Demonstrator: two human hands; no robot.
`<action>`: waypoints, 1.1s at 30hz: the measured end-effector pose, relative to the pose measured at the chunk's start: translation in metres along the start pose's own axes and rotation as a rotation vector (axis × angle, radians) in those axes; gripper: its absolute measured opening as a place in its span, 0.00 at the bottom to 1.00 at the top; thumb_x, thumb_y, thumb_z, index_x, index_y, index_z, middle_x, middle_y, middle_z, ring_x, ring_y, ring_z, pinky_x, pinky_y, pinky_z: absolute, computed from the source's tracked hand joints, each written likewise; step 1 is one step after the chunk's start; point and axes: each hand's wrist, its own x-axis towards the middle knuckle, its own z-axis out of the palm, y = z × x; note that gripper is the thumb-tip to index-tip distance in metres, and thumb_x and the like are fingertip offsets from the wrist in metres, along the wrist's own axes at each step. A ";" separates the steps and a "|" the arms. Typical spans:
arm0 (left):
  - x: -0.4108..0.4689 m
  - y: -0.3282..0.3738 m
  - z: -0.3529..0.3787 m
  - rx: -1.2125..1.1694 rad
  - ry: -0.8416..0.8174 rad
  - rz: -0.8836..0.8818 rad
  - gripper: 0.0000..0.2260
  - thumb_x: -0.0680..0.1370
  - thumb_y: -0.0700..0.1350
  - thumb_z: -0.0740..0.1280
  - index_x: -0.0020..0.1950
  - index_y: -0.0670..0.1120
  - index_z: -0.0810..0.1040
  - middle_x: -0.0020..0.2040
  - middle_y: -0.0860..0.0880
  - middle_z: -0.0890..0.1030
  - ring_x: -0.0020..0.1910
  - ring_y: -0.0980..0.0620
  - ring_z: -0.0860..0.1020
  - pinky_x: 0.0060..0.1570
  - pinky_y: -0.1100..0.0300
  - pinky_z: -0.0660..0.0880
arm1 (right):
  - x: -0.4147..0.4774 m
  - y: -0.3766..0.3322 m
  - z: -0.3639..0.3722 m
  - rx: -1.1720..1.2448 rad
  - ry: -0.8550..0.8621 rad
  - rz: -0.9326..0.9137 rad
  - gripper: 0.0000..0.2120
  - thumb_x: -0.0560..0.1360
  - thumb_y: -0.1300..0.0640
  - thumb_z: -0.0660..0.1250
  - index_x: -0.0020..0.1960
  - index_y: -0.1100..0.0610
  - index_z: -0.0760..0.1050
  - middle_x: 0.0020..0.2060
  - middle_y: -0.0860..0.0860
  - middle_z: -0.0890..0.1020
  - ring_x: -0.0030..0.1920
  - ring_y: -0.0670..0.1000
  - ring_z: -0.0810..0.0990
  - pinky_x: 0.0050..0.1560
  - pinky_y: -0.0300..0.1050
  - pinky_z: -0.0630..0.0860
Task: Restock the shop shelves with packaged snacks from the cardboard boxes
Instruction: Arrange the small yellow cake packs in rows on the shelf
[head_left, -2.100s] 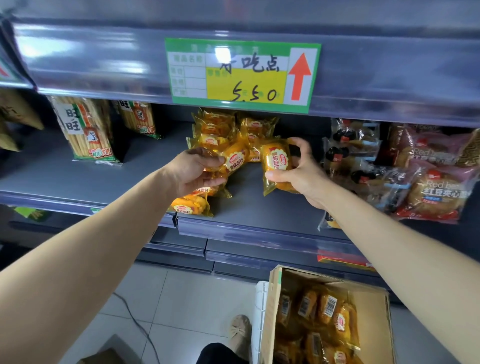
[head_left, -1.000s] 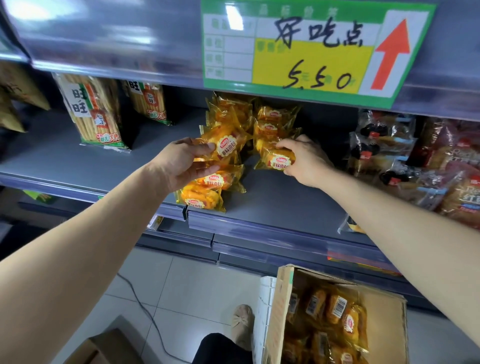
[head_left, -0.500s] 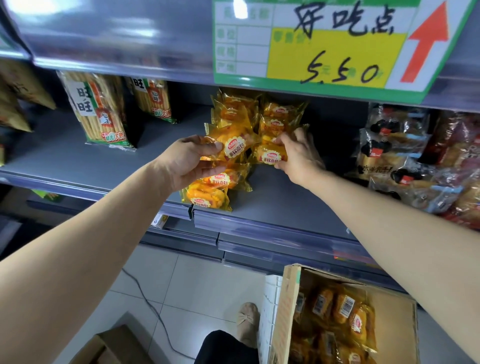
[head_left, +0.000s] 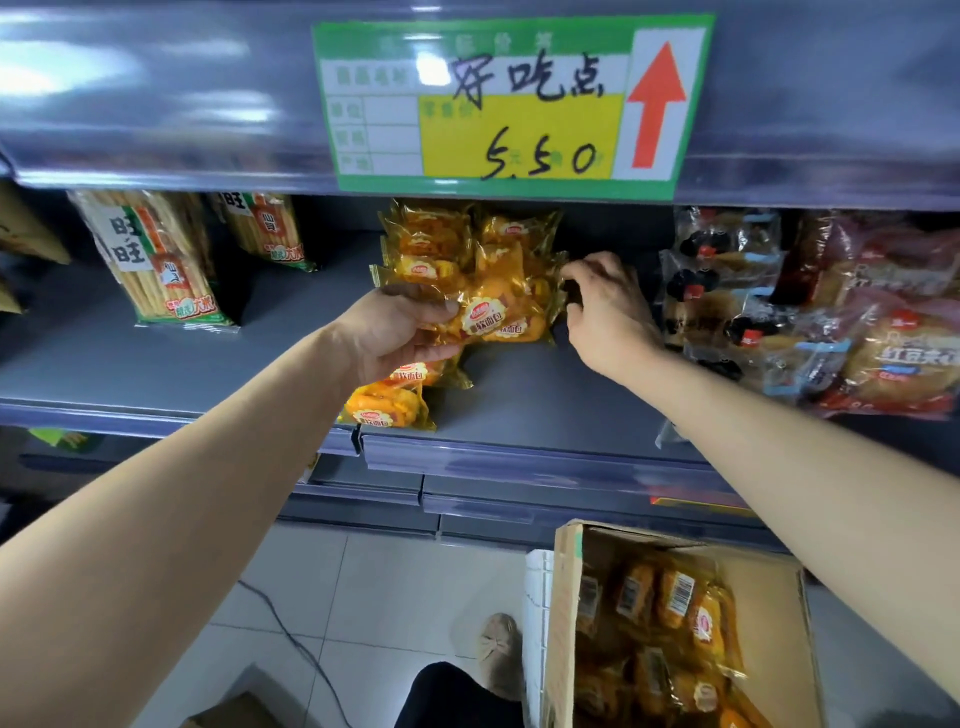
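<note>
Yellow bread packets (head_left: 441, 244) on grey shelf (head_left: 519, 395), more in cardboard box (head_left: 774, 613)

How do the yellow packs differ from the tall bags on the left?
The yellow packs are small and heaped; the tall bags are long and stand on end. The left hand holds yellow packs; the tall bags are untouched. Both sit on one shelf.

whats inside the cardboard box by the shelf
The cardboard box holds yellow snack packs, some barcode side up. Its bottom and any lower layers are covered.
</note>
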 end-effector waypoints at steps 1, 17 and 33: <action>0.001 0.000 0.005 0.018 -0.010 -0.006 0.10 0.76 0.36 0.66 0.57 0.43 0.76 0.51 0.48 0.81 0.49 0.50 0.80 0.46 0.56 0.81 | -0.004 0.000 -0.006 0.008 0.035 0.013 0.18 0.76 0.65 0.60 0.65 0.56 0.71 0.66 0.55 0.67 0.64 0.58 0.67 0.60 0.47 0.69; 0.045 -0.021 0.063 1.150 0.285 0.194 0.12 0.79 0.40 0.62 0.61 0.40 0.75 0.58 0.41 0.78 0.56 0.43 0.78 0.51 0.56 0.75 | -0.059 0.014 -0.043 0.089 0.094 -0.030 0.12 0.78 0.63 0.59 0.57 0.59 0.77 0.59 0.52 0.75 0.54 0.55 0.76 0.52 0.42 0.68; -0.018 -0.016 0.112 1.249 0.291 0.523 0.11 0.75 0.36 0.62 0.54 0.41 0.80 0.54 0.41 0.80 0.54 0.42 0.77 0.49 0.57 0.73 | -0.144 0.073 -0.037 0.146 -0.201 -0.103 0.11 0.78 0.62 0.60 0.55 0.56 0.79 0.52 0.50 0.81 0.51 0.50 0.78 0.54 0.45 0.74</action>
